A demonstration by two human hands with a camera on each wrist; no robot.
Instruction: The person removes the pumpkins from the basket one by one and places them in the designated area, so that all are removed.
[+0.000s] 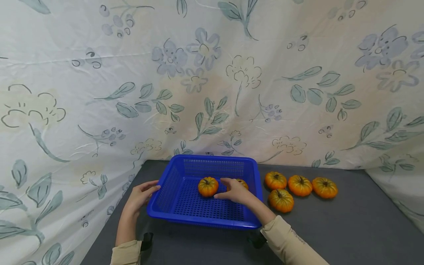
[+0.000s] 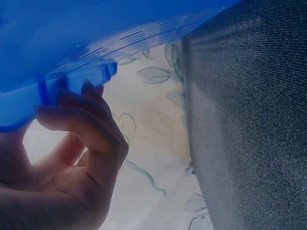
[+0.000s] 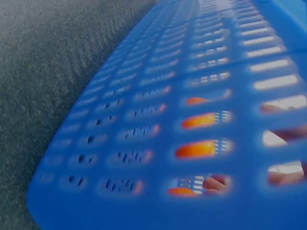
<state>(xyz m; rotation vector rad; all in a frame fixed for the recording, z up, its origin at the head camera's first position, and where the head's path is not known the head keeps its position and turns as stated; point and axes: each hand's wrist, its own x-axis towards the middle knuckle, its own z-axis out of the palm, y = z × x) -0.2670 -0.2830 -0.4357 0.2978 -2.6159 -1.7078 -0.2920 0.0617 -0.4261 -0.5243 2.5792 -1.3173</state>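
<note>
A blue plastic basket (image 1: 190, 204) with slotted walls stands on the dark table. My left hand (image 1: 141, 197) holds its left rim; in the left wrist view the fingers (image 2: 91, 122) curl at the rim's outer edge. Inside the basket sits a small orange pumpkin (image 1: 208, 187) with a short stem. Just right of it is my right hand (image 1: 234, 191), thumb and fingers spread apart. Another pumpkin (image 1: 243, 182) in the basket is mostly hidden behind that hand. Through the wall slots, the right wrist view shows bits of orange pumpkin (image 3: 196, 149) and fingertips (image 3: 216, 184).
Several more orange pumpkins (image 1: 299, 185) stand on the table just right of the basket. A white cloth (image 1: 205, 121) printed with flowers and leaves hangs behind the table and along its left side. The dark tabletop (image 1: 357, 221) extends to the right.
</note>
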